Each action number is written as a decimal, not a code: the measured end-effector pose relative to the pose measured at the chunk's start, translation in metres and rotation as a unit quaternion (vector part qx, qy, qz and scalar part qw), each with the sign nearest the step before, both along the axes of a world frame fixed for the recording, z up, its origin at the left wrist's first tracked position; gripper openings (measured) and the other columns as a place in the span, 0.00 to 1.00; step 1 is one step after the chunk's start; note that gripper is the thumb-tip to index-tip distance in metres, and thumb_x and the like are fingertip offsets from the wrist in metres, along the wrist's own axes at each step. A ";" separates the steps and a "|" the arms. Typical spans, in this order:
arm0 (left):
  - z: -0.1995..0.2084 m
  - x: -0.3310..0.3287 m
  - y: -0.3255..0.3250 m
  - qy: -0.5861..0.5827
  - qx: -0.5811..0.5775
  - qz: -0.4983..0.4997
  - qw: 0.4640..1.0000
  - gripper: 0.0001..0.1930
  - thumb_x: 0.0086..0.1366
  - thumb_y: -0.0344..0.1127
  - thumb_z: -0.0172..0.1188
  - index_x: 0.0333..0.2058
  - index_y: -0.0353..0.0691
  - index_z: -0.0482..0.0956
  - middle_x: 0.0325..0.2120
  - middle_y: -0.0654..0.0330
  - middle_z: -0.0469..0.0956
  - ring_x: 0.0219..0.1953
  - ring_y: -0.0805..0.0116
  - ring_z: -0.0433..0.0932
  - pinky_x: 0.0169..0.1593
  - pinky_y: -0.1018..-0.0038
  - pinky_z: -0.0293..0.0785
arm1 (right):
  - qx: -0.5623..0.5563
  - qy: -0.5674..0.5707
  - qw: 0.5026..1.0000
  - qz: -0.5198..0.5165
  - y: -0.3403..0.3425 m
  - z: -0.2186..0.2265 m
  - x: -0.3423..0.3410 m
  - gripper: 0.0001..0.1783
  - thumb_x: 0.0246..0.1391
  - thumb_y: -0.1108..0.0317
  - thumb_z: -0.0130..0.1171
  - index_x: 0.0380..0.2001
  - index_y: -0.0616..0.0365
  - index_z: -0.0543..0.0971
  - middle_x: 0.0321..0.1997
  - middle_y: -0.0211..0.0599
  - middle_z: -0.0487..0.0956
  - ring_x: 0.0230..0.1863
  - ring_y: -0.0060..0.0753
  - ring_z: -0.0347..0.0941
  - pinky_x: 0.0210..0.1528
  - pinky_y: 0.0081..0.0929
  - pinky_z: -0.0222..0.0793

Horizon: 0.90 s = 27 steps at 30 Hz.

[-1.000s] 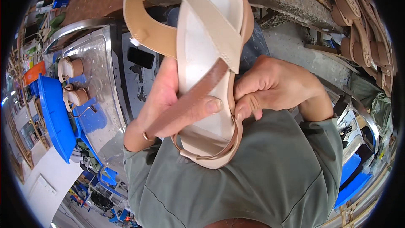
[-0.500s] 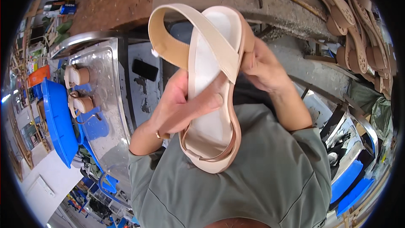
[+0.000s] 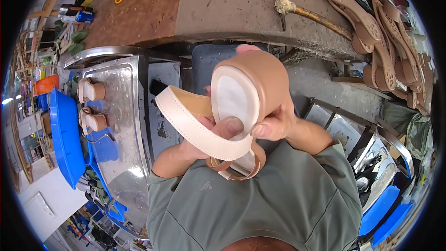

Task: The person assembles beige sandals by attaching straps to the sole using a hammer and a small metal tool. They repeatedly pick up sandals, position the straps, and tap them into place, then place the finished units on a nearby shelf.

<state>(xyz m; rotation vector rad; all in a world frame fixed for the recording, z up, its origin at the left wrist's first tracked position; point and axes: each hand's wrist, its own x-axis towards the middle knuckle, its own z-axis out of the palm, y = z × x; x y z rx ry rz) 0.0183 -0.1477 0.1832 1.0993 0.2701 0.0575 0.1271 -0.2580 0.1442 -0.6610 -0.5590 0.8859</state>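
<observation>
Tipped since the earlier frame so its heel's back shows, the cream-strapped, brown-heeled wedge sandal (image 3: 255,94) sits between both hands. Left hand's (image 3: 225,128) grip closes on it, thumb on the white insole (image 3: 230,95); right hand's (image 3: 280,122) grip clasps the heel (image 3: 275,81). Turning seems underway, calling for steady support.

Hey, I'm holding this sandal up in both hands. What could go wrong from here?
The sandal is visibly supported only by your left grip and right grip, so if either slips, it might drop. Your left thumb lies on the pale insole and could smudge or mark it. The beige strap loops out to your left, so it might snag or get bent.
</observation>
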 end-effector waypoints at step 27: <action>-0.027 -0.014 0.019 -0.065 -0.272 -0.141 0.950 0.35 0.63 0.44 0.56 0.61 0.33 0.50 0.56 0.53 0.62 0.58 0.64 0.63 0.59 0.64 0.60 | -0.022 -0.429 0.903 0.017 -0.013 0.039 0.050 0.36 0.34 0.66 0.72 0.51 0.60 0.71 0.59 0.49 0.64 0.58 0.42 0.63 0.57 0.34 0.59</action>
